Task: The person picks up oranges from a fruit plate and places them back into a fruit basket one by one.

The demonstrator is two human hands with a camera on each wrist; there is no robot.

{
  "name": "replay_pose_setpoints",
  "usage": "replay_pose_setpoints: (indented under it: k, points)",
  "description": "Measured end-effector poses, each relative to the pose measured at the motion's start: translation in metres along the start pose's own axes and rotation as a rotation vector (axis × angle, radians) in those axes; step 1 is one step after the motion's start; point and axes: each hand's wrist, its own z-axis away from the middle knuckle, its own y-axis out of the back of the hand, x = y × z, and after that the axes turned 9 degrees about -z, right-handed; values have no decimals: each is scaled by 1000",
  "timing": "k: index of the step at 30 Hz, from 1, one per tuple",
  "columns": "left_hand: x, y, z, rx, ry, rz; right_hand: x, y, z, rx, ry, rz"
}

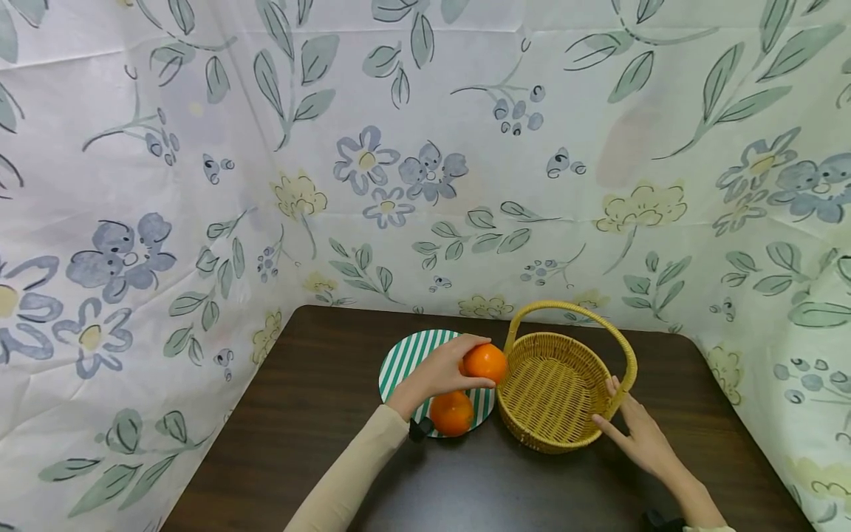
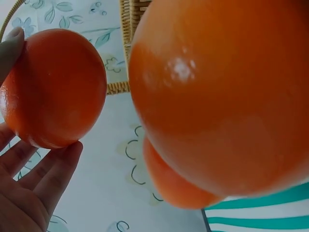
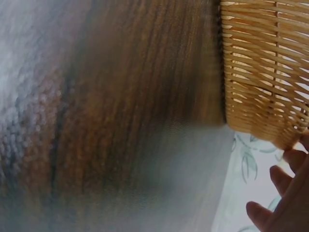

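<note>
My left hand point(image 1: 447, 369) holds a smooth orange point(image 1: 485, 364) between thumb and fingers, raised over the right side of a green-and-white striped plate point(image 1: 405, 355), close to the basket's left rim. Another orange point(image 1: 452, 414) sits at the plate's near edge and looms large in the left wrist view. Behind it a further orange point(image 2: 178, 186) shows in part; the hand mostly hides it from the head camera. At the right side of a yellow wicker basket point(image 1: 552, 384), my right hand point(image 1: 641, 440) grips the rim by the handle's foot, thumb and fingers on either side.
The basket's tall arched handle point(image 1: 572, 305) rises over its opening, and no fruit shows inside. Both stand on a dark wooden table point(image 1: 312, 391). Floral cloth point(image 1: 432, 148) hangs behind the table and along its sides.
</note>
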Motion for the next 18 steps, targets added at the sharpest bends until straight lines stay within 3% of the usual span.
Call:
replay_pose_setpoints:
  k: [18]
  points:
    - [9, -10, -11, -22, -6, 19, -4, 3, 0, -29, -28, -71]
